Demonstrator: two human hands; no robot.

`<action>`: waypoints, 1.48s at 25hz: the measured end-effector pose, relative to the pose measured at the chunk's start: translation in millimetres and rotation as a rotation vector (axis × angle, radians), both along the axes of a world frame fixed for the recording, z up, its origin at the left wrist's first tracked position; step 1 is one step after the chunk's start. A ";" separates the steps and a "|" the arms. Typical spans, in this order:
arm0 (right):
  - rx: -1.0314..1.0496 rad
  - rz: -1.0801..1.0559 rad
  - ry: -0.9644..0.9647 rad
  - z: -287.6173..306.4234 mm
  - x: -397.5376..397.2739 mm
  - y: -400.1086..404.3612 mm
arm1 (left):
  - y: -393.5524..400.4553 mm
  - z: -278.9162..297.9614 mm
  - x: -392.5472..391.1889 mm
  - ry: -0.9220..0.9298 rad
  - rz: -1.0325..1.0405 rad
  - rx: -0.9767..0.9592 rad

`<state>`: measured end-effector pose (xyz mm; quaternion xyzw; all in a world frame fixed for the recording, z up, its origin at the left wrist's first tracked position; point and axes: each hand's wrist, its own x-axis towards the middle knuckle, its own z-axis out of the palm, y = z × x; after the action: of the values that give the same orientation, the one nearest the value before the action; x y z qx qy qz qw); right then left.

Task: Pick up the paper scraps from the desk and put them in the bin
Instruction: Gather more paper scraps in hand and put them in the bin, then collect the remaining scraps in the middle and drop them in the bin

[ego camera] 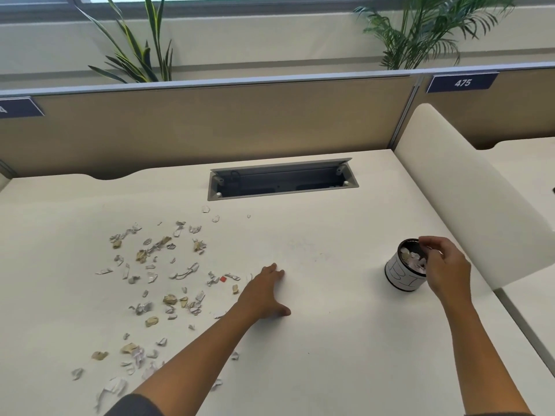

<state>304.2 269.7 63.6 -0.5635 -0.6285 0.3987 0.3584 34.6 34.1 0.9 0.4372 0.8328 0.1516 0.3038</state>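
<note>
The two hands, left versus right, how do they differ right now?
The left hand lies flat on the desk with fingers spread, beside the paper scraps; the right hand is raised over the bin. The left hand's fingers are straight and hold nothing; the right hand's fingers curl down at the bin's mouth, and whether they pinch a scrap is unclear. Both arms are bare to the forearm.

Left hand [264, 292] flat, fingers straight, arm extended; right hand [444, 265] raised, fingers curled.

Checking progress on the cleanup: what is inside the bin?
The bin holds white and pinkish paper scraps. The right hand over its rim hides part of them; the bottom is unseen.
</note>
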 end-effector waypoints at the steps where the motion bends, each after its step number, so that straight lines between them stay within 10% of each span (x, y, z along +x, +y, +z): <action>1: 0.008 -0.004 0.003 1.5 -1.6 -1.1 | -0.9 0.2 -0.1 -0.006 0.003 0.005; 16: 0.088 0.256 0.119 -6.5 -73.0 -71.6 | -21.1 0.3 -5.6 0.088 -0.146 -0.054; 24: -0.063 0.593 0.018 -40.0 -130.6 -146.2 | -61.0 10.0 -57.7 0.142 0.132 0.302; 30: -0.112 0.870 -0.230 -68.6 -165.4 -190.0 | -82.0 13.1 -111.1 0.237 0.387 0.154; 37: -0.053 1.080 -0.369 -68.4 -209.4 -208.7 | -75.1 14.2 -152.7 0.169 0.221 0.068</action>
<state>94.8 61.0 -4.8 -0.2315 -0.8694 0.4358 -0.0260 -118.1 -40.9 15.1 0.3641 0.8929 0.1747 0.1989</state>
